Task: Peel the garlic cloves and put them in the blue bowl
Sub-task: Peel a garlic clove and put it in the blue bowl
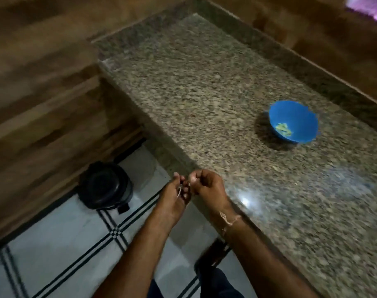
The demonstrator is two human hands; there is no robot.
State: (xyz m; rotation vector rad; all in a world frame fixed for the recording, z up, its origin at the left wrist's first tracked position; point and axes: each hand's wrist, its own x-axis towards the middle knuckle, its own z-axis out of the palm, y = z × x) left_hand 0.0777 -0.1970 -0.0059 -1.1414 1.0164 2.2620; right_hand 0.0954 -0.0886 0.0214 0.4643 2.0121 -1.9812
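A blue bowl (293, 122) stands on the granite counter (204, 100) at the right, with a few pale peeled garlic cloves (283, 129) at its bottom. My two hands meet at the counter's near-left edge. My left hand (175, 195) pinches a thin strip of garlic skin (179, 191) that hangs from its fingertips. My right hand (207, 184) is curled round a small garlic clove (192, 179), which shows only partly between the fingers. The frame is blurred.
A black lidded bin (104, 184) stands on the white tiled floor (54, 250) to the left of my hands, below the counter edge. Wood-panelled walls (43, 82) rise to the left and behind the counter. A thread bracelet circles my right wrist.
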